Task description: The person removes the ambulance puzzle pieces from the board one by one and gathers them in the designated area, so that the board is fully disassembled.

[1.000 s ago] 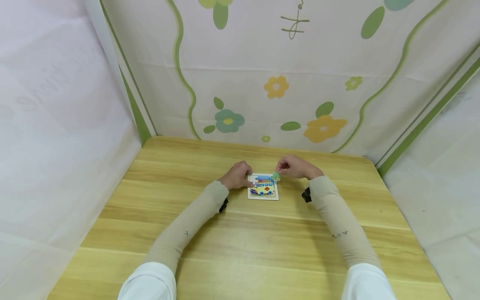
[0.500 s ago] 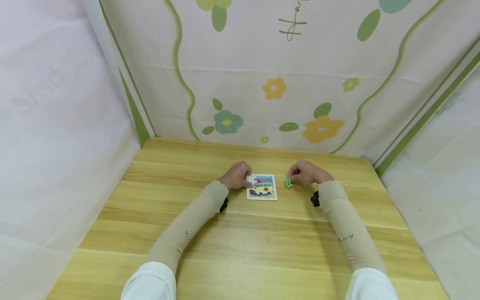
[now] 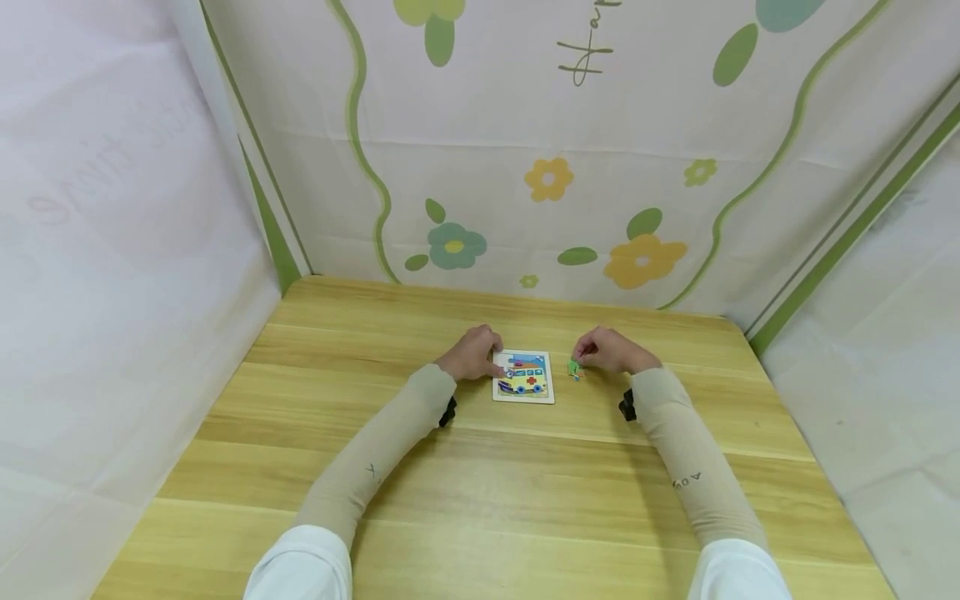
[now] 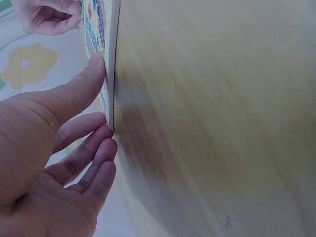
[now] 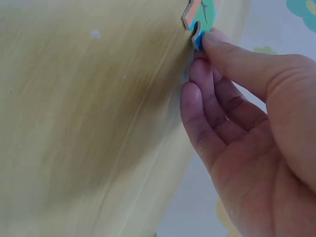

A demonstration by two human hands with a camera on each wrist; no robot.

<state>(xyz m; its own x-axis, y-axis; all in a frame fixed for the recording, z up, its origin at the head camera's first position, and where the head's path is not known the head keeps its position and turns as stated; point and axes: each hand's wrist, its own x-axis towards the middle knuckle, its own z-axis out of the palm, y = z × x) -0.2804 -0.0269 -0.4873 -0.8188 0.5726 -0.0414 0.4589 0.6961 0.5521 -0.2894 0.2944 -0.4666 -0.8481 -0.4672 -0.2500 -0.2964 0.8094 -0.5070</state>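
Observation:
A small square jigsaw puzzle board (image 3: 523, 400) with a white rim lies on the table, showing a yellow ambulance with a red cross. My left hand (image 3: 472, 353) holds its left side; in the left wrist view the thumb lies on the face of the board (image 4: 112, 64) while fingertips touch its edge. To the right of the board, my right hand (image 3: 606, 350) pinches a green, blue and orange jigsaw piece (image 3: 575, 369). The right wrist view has this piece (image 5: 208, 14) between thumb and fingers, low over the wood; whether it touches the table I cannot tell.
The wooden table (image 3: 480, 500) spreads toward the viewer. Behind it stands a white cloth wall (image 3: 480, 150) with printed flowers, and further cloth walls flank both sides. A black wrist device (image 3: 628, 405) sits under the right wrist.
The right hand has carried the jigsaw piece off the board's upper right edge to the table area on the right, then hardly moved. The left hand has stayed on the board.

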